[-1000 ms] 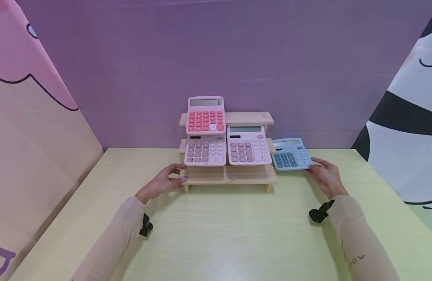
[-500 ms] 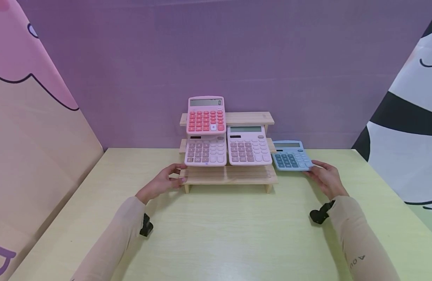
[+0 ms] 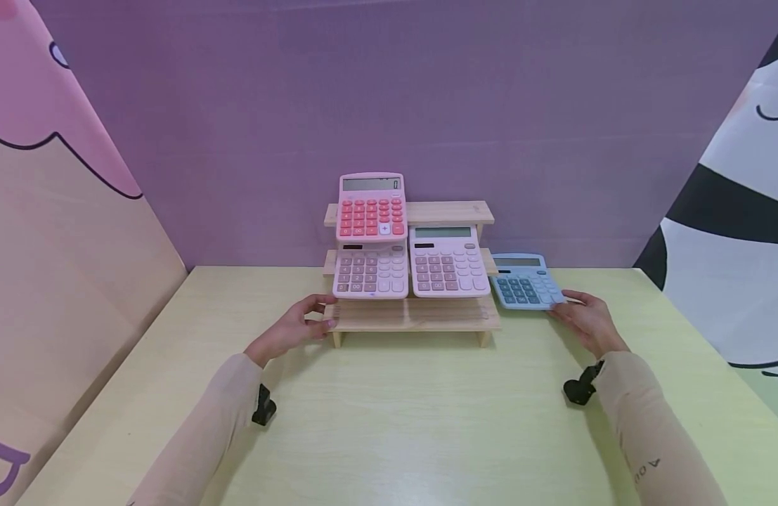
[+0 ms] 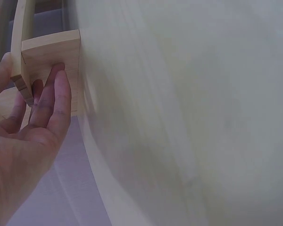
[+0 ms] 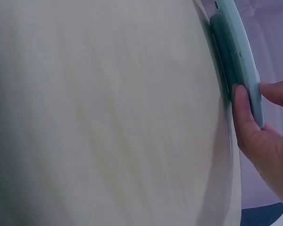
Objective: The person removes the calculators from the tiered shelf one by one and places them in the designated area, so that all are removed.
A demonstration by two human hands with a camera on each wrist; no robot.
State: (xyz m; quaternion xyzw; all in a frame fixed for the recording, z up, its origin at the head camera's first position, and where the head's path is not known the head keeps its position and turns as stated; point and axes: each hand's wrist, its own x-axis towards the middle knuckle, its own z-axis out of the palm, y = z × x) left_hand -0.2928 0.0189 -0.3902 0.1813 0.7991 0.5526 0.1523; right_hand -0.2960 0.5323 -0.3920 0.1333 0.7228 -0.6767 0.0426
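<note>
At the left end of the three-tier wooden display stand (image 3: 414,318), my left hand (image 3: 294,326) grips the lowest tier. In the left wrist view the thumb is on one face of the plank (image 4: 20,47) and the fingers reach round its other side. My right hand (image 3: 587,325) pinches the near right corner of a blue calculator (image 3: 526,282) beside the stand, its back low over the table. Thumb and fingers lie on opposite faces of it in the right wrist view. A pink calculator (image 3: 372,204) leans on the top tier; two pale pink calculators (image 3: 371,273) (image 3: 449,260) lean on the middle one.
A pale wood-grain table (image 3: 414,422) spreads out in front of the stand. Behind it rises a purple backdrop (image 3: 426,105), with printed cartoon panels (image 3: 60,232) (image 3: 730,211) at both sides. Black wrist cameras (image 3: 263,406) (image 3: 580,388) hang below the sleeves.
The blue calculator has tipped back, its far edge lowering, and its near edge has come slightly toward me. My right hand has shifted slightly with it. The left hand and stand are unchanged.
</note>
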